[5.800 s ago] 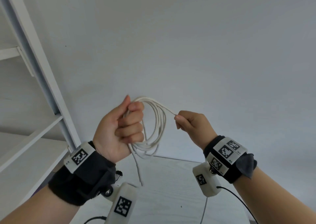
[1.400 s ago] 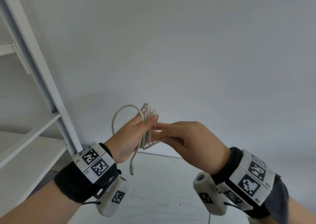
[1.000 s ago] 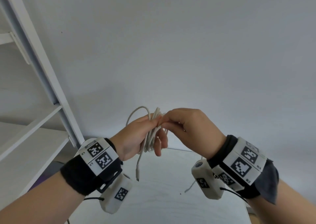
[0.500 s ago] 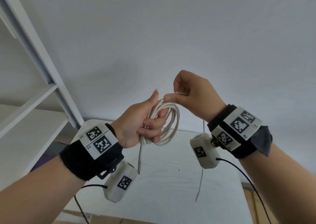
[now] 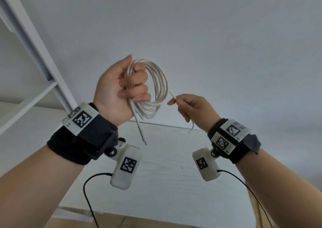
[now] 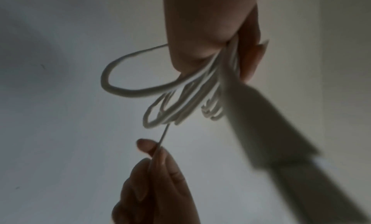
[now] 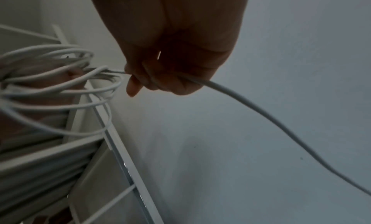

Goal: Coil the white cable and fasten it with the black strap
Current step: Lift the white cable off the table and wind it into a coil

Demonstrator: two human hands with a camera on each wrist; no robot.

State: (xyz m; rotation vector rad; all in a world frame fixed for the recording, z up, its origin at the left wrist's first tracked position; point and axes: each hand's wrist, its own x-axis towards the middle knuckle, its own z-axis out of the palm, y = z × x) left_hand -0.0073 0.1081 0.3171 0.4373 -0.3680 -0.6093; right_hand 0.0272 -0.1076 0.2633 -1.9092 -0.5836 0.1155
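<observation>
The white cable hangs in several loops from my raised left hand, whose fingers are curled round the bundle. One plug end dangles below that fist. To the right, my right hand pinches the loose run of the cable between thumb and forefinger, a short way from the coil; the tail drops behind its palm. In the left wrist view the loops fan out under the fist. In the right wrist view the cable trails out of the fist. No black strap is in view.
A white table lies below both hands. A white shelf unit stands at the left against the plain wall. Black wires run from the wrist cameras.
The right hand has dropped from above the coil to its right side and slid along the loose cable. The left hand has risen, and the loops hang wider.
</observation>
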